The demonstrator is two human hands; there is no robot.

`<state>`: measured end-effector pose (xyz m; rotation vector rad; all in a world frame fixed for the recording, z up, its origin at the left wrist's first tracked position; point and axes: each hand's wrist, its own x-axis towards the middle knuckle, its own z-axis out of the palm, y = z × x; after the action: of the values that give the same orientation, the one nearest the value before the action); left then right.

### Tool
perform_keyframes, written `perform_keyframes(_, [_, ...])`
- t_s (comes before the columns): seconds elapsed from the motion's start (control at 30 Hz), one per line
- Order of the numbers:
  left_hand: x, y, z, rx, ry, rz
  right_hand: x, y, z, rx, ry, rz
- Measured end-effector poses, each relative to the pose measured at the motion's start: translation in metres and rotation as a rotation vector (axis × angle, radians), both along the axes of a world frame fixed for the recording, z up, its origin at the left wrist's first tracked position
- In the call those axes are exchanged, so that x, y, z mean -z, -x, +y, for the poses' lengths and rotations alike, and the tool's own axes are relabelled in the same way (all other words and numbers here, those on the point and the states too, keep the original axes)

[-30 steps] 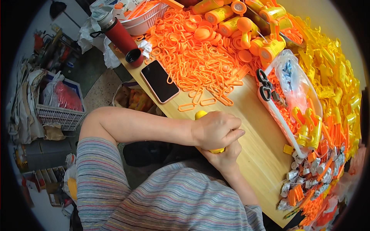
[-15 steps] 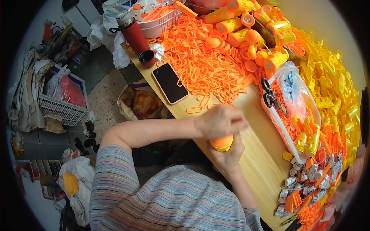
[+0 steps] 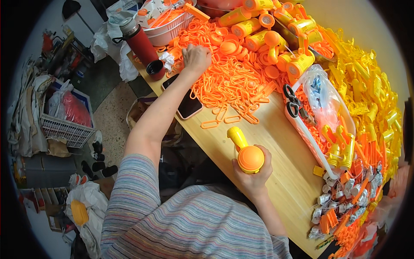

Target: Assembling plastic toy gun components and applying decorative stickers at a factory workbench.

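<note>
- Your right hand (image 3: 254, 172) grips a toy (image 3: 246, 153) low over the near edge of the table (image 3: 276, 142): fingers wrapped around its round orange cap, its yellow handle pointing up and away from you.
- Your left hand (image 3: 196, 58) is stretched far across the table, palm down, fingers spread and pressed into the heap of orange rings (image 3: 228, 82); whether a ring is pinched between them cannot be told.
- The two hands are well apart (the left at the far pile, the right close to your body).
- A phone (image 3: 187, 103) lies face up at the table's left edge, partly under your left forearm.
- A red flask (image 3: 138, 41) stands at the far left corner, its dark cup (image 3: 154, 68) just beside it.
- A white basket (image 3: 166, 26) holding orange parts sits beyond the rings.
- Assembled orange-and-yellow toys (image 3: 276, 34) are piled at the far side, to the right of your left hand.
- Scissors (image 3: 293, 103) rest on the rim of a white tray (image 3: 302, 129), which carries a clear bag (image 3: 323, 99) and more toy parts.
- Yellow parts (image 3: 371, 86) are heaped along the right side of the table.
- On the floor to your left, a white crate (image 3: 64, 127) holds a red bag.
</note>
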<state>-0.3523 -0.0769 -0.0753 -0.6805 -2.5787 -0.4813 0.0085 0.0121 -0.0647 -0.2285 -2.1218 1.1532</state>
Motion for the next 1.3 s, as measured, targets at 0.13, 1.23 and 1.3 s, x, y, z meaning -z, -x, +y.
perform_keyframes(0.13, [-0.006, -0.02, 0.008, 0.257, -0.513, 0.084, 0.0, -0.004, 0.006, -0.034, 0.064, -0.071])
perform_keyframes(1.23, [-0.004, -0.239, -0.015, 0.943, -0.786, -1.355, -0.007, -0.03, 0.031, -0.338, 1.347, -0.522])
perform_keyframes(1.3, [-0.002, -0.238, -0.011, 0.85, -0.82, -1.427, -0.004, -0.03, 0.029, -0.301, 1.352, -0.512])
